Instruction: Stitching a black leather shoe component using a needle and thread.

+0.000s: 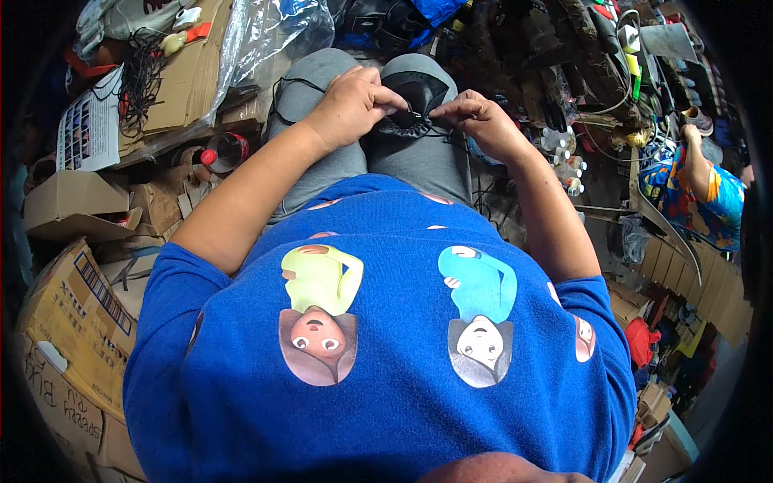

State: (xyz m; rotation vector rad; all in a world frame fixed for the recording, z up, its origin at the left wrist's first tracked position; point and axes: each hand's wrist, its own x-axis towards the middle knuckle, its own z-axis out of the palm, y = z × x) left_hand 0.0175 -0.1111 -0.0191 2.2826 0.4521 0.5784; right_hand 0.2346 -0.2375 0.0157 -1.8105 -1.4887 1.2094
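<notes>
A black drawstring pouch (pixel 415 87) with a gathered edge lies across my grey-trousered knees. At its gathered part, the thumb and forefinger of my left hand (pixel 353 101) are pinched together on what looks like its thin black cord. My right hand (pixel 485 122) is pinched at the same gathered part, a short way to the right, also seemingly on the cord. The exact grip of the fingertips is small and partly hidden. Another dark cord (pixel 279 95) hangs over my left thigh.
On the left are cardboard boxes (pixel 76 205), a red-capped bottle (pixel 225 153), tangled black cable (pixel 143 97) and plastic sheeting (pixel 274 32). Small clear bottles (pixel 570 169) stand to the right. A person (pixel 699 189) in bright patterned clothing is at the far right.
</notes>
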